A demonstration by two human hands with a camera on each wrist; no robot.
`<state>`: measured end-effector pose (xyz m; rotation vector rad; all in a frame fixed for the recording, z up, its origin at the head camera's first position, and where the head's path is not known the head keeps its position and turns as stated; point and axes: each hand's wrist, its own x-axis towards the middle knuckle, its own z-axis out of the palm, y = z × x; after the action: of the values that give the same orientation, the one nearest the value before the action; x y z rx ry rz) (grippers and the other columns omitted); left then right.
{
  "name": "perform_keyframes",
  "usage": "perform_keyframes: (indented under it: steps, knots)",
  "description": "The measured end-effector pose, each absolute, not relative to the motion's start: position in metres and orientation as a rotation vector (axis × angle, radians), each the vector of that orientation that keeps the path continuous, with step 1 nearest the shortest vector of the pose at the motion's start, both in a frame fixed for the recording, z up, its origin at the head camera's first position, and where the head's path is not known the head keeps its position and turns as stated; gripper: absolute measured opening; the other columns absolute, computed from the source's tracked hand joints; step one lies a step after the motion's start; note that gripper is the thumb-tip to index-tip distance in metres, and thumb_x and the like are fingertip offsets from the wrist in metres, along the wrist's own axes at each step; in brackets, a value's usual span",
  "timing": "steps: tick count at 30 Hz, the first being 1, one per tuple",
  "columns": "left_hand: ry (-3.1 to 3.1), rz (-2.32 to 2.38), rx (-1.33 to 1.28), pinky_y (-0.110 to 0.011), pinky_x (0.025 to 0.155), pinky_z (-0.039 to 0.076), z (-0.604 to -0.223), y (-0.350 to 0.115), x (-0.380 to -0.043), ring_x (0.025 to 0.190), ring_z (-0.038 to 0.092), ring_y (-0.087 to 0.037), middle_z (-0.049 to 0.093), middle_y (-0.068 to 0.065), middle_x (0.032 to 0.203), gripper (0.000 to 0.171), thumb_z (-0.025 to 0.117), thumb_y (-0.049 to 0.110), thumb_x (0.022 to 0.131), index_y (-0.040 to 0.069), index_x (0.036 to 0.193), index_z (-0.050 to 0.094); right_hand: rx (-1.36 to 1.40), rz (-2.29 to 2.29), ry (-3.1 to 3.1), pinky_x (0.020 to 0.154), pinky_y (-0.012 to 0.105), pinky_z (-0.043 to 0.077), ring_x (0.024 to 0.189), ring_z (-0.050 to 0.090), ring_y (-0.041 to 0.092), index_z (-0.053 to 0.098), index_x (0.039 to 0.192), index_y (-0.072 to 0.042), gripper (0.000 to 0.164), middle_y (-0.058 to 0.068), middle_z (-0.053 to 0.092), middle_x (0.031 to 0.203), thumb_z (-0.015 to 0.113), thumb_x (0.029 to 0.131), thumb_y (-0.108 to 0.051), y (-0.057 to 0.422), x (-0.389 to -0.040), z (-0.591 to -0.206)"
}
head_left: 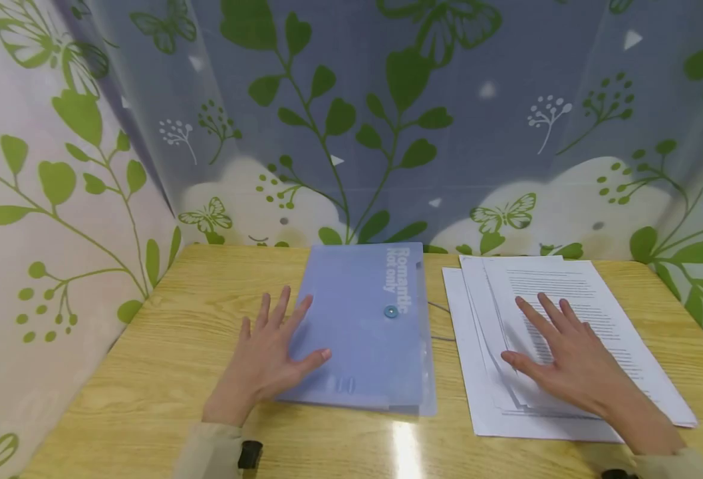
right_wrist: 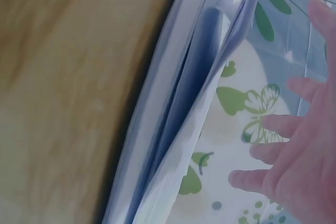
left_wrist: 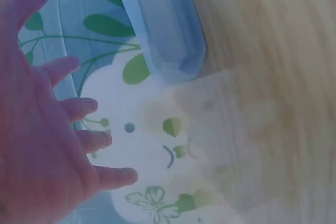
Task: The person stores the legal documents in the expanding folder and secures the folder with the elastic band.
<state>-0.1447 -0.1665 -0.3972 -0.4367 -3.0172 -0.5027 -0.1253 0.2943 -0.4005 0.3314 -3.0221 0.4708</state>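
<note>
A translucent blue plastic document folder (head_left: 357, 286) lies flat on the wooden table, with white lettering and a round blue button on its right side. My left hand (head_left: 270, 359), fingers spread, is over its left edge and holds nothing. To the right lies a stack of printed paper (head_left: 572, 286), its sheets unevenly piled. Over this stack my right hand (head_left: 572, 362) is spread, also holding nothing. In the left wrist view the hand (left_wrist: 47, 129) is raised above the folder's edge (left_wrist: 168, 30); in the right wrist view the hand (right_wrist: 299, 150) is apart from the paper edges (right_wrist: 173, 98).
A thin grey cord (head_left: 441, 339) runs between the folder and the paper stack. Behind the wooden table (head_left: 147, 372) hangs a blue curtain (head_left: 495, 133) with green leaves and butterflies. Similar patterned cloth (head_left: 46, 233) borders the left side.
</note>
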Motion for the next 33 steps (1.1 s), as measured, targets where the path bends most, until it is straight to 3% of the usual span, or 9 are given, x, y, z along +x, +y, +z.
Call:
perform_keyframes:
  steps: [12,33]
  knots:
    - [-3.022,-0.584,-0.546,-0.078,0.114,0.020,-0.396,-0.152,-0.150,0.157,0.008,-0.047,0.006,-0.009,0.173,0.089,0.056,0.071,0.090,0.031,0.164,0.026,0.481,0.538,-2.913,0.105,0.076,0.031,0.143,0.031,0.061,0.039,0.158,-0.020,0.083,0.028,0.034,0.162,0.072,0.089,-0.053,0.278,-0.133,-0.403]
    - [-3.057,-0.617,-0.686,-0.072,0.118,0.020,-0.393,-0.127,-0.155,0.157,0.011,-0.045,0.010,-0.013,0.173,0.088,0.054,0.072,0.091,0.032,0.164,0.025,0.583,0.565,-2.950,0.108,0.073,0.034,0.146,0.031,0.056,0.043,0.156,-0.021,0.079,0.027,0.036,0.161,0.068,0.091,-0.057,0.247,-0.147,-0.404]
